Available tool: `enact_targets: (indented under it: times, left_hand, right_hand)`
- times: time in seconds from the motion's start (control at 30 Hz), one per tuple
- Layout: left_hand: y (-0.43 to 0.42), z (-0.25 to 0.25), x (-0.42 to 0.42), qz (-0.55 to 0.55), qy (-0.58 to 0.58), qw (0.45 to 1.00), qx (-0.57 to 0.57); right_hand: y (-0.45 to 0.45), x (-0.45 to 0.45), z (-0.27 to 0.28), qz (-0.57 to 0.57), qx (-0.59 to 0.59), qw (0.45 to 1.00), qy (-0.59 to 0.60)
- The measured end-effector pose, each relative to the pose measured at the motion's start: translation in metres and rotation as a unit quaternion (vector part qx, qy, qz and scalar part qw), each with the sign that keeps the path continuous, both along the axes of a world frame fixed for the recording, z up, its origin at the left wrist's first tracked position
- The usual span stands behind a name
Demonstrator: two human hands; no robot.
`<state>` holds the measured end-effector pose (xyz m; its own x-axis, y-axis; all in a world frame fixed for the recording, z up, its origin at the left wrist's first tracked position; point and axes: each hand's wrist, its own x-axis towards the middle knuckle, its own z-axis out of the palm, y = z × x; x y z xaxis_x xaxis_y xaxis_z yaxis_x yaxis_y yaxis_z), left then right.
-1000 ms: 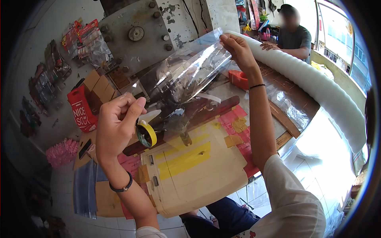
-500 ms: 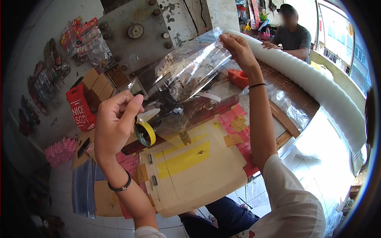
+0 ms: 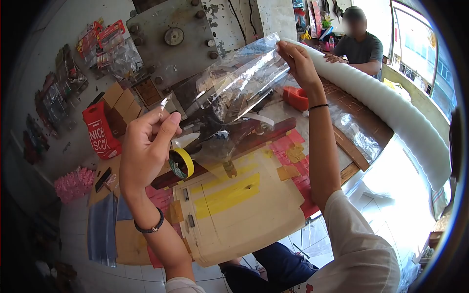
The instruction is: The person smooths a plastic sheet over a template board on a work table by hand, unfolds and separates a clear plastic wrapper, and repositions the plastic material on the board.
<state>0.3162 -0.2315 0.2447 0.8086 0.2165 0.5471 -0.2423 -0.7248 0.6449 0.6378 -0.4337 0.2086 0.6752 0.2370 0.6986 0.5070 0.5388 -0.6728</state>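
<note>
A clear plastic sheet (image 3: 234,83) is stretched in the air between my two hands. My left hand (image 3: 150,146) pinches its lower left corner between thumb and fingers. At the upper right, my right hand (image 3: 299,64) grips the other corner. Just beside my left hand, a yellow tape roll (image 3: 181,163) stands behind the wrist side of the palm. Beneath the sheet lies a dark red bar (image 3: 281,128) with machine parts, seen partly through the plastic. A tan board (image 3: 244,219) with yellow tape strips lies in front of the bar.
A long white foam roll (image 3: 381,97) runs along the right. Behind it sits a person (image 3: 364,46) in a dark shirt. A red tape dispenser (image 3: 295,98) is near my right wrist. A red bag (image 3: 101,131), cardboard box (image 3: 122,105) and phone (image 3: 103,179) are at the left.
The view has shifted slightly. Both hands still hold the plastic sheet, with nearly the same stretch and tilt.
</note>
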Motion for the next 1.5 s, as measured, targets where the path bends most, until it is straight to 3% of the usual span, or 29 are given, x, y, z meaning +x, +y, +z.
enact_targets:
  times: [0.23, 0.43, 0.6, 0.7, 0.8, 0.93, 1.0, 1.2, 1.3, 1.33, 1.4, 1.5]
  left_hand:
    - [-0.001, -0.002, 0.002, -0.013, -0.029, 0.999, -0.013]
    - [0.003, -0.002, 0.003, -0.017, -0.044, 0.999, -0.012]
    - [0.002, 0.000, 0.001, -0.013, -0.055, 0.998, -0.031]
    - [0.001, -0.001, 0.004, -0.006, -0.066, 0.998, -0.022]
    - [-0.001, -0.002, 0.005, 0.006, -0.064, 0.997, -0.034]
    - [0.008, -0.003, 0.006, 0.003, -0.061, 0.998, -0.026]
    - [0.011, -0.003, 0.008, 0.003, -0.066, 0.997, -0.041]
    - [-0.005, -0.004, 0.013, -0.008, -0.232, 0.964, -0.129]
    - [-0.020, 0.005, -0.008, -0.001, -0.262, 0.959, -0.112]
    - [-0.024, 0.006, -0.020, -0.002, -0.266, 0.957, -0.116]
    - [-0.020, 0.004, -0.050, -0.083, -0.144, 0.981, -0.101]
    - [-0.005, -0.015, -0.076, -0.175, 0.127, 0.976, -0.025]
  right_hand:
    - [-0.009, 0.012, -0.003, 0.022, -0.065, 0.995, -0.069]
    - [-0.007, -0.008, 0.002, -0.005, -0.009, 1.000, -0.006]
    - [-0.014, 0.011, 0.002, 0.050, -0.057, 0.993, -0.091]
    - [-0.013, -0.008, 0.004, 0.008, -0.001, 1.000, -0.023]
    - [-0.013, -0.009, 0.005, 0.034, 0.040, 0.999, -0.001]
    - [-0.020, 0.002, 0.007, 0.037, -0.057, 0.993, -0.098]
    - [-0.020, -0.006, 0.008, 0.017, -0.025, 0.997, -0.066]
    - [-0.049, -0.064, 0.037, -0.068, -0.047, 0.989, -0.126]
    - [-0.077, -0.089, 0.039, -0.092, -0.122, 0.978, -0.142]
    - [-0.090, -0.092, 0.032, -0.118, -0.098, 0.981, -0.120]
    - [-0.134, -0.133, 0.015, -0.178, -0.019, 0.980, -0.088]
    - [-0.273, -0.126, -0.071, -0.020, 0.134, 0.990, -0.038]
